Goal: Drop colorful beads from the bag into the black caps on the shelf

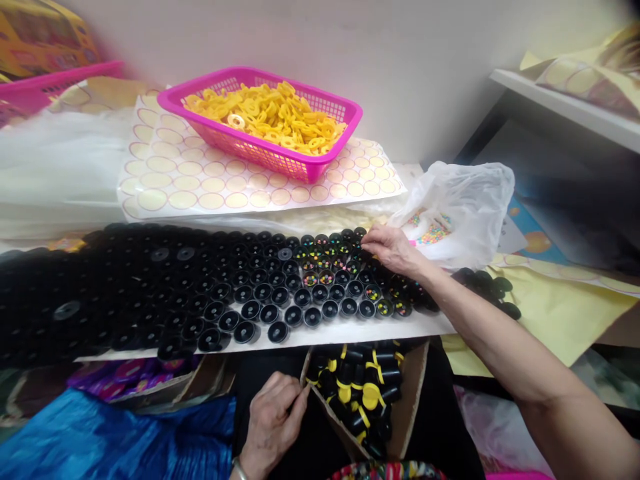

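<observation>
My right hand [393,250] reaches over the far right end of a white board [350,331] packed with several small black round cups [260,293]. Its fingers are pinched together above the cups, some of which hold coloured beads [315,257]; what the fingertips hold is too small to name. My left hand [275,417] rests low in front of me, fingers curled against the edge of a cardboard box [413,393] of black tubes with yellow rings [363,393].
A pink basket [260,143] of yellow rings sits at the back on sheets of round stickers [200,183]. A clear plastic bag [457,207] with coloured beads lies right of the board. Yellow paper [565,313] lies at right, a blue bag [115,437] at lower left.
</observation>
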The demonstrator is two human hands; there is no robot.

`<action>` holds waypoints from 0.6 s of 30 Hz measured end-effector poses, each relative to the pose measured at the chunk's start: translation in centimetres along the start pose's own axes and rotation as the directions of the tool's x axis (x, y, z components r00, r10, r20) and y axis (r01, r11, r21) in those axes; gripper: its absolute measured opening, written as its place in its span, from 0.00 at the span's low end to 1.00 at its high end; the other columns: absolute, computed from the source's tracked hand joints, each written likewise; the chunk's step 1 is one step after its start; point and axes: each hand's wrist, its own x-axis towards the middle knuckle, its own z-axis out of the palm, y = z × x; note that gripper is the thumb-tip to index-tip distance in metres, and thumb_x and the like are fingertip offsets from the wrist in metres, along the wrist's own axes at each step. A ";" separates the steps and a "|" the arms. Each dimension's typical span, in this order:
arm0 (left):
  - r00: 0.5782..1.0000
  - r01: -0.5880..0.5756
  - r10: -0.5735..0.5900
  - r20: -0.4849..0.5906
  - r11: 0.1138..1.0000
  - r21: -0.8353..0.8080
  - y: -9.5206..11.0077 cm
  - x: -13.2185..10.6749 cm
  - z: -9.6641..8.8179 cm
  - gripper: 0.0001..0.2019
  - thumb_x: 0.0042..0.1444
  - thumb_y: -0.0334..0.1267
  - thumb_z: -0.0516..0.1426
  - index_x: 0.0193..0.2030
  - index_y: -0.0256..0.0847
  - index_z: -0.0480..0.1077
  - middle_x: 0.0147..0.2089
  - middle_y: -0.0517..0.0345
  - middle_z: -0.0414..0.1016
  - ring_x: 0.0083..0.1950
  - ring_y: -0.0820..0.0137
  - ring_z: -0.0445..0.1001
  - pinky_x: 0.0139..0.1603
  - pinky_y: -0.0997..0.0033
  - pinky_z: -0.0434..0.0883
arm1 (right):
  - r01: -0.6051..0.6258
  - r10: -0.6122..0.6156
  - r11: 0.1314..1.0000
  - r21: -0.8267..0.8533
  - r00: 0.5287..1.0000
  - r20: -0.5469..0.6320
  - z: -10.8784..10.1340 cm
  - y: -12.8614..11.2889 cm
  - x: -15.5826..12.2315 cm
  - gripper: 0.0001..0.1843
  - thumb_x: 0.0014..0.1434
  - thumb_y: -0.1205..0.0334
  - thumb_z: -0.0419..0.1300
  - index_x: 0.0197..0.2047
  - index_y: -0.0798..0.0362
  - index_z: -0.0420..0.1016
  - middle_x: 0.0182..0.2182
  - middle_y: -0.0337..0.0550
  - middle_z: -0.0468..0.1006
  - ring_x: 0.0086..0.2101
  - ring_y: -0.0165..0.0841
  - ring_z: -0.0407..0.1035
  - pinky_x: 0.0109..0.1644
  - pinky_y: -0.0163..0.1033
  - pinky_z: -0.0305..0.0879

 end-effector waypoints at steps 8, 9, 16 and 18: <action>1.000 0.015 -0.015 0.017 1.000 0.016 -0.1 0.0 0.0 0.09 0.58 0.27 0.55 0.26 0.39 0.67 0.23 0.61 0.66 0.27 0.75 0.63 0.30 0.75 0.62 | 0.240 -0.126 0.896 -0.374 0.944 0.304 0.8 -4.2 0.1 0.11 0.62 0.65 0.52 0.33 0.53 0.76 0.34 0.45 0.70 0.37 0.35 0.62 0.40 0.39 0.56; 1.000 0.016 -0.016 0.018 1.000 0.013 -0.1 -0.1 0.0 0.09 0.58 0.27 0.55 0.27 0.39 0.67 0.23 0.61 0.66 0.27 0.75 0.63 0.30 0.75 0.62 | 0.258 -0.118 0.877 -0.405 0.933 0.340 0.8 -4.6 0.1 0.13 0.63 0.65 0.51 0.32 0.53 0.75 0.34 0.46 0.70 0.37 0.35 0.61 0.40 0.39 0.56; 0.995 -0.072 0.072 -0.063 0.997 0.012 1.6 0.8 -0.9 0.06 0.54 0.23 0.57 0.34 0.37 0.69 0.29 0.56 0.71 0.30 0.74 0.65 0.33 0.73 0.66 | 0.131 -0.028 0.923 -0.361 0.960 0.277 0.7 -4.4 0.3 0.12 0.63 0.66 0.50 0.35 0.54 0.75 0.36 0.46 0.70 0.36 0.34 0.63 0.39 0.38 0.57; 0.980 -0.148 0.158 -0.123 0.985 0.086 2.8 2.4 -1.9 0.10 0.53 0.22 0.58 0.42 0.36 0.70 0.37 0.51 0.74 0.36 0.71 0.68 0.37 0.71 0.69 | 0.085 -0.004 0.941 -0.326 0.970 0.241 0.7 -4.1 0.2 0.11 0.61 0.66 0.51 0.35 0.54 0.75 0.36 0.45 0.69 0.35 0.33 0.64 0.38 0.37 0.57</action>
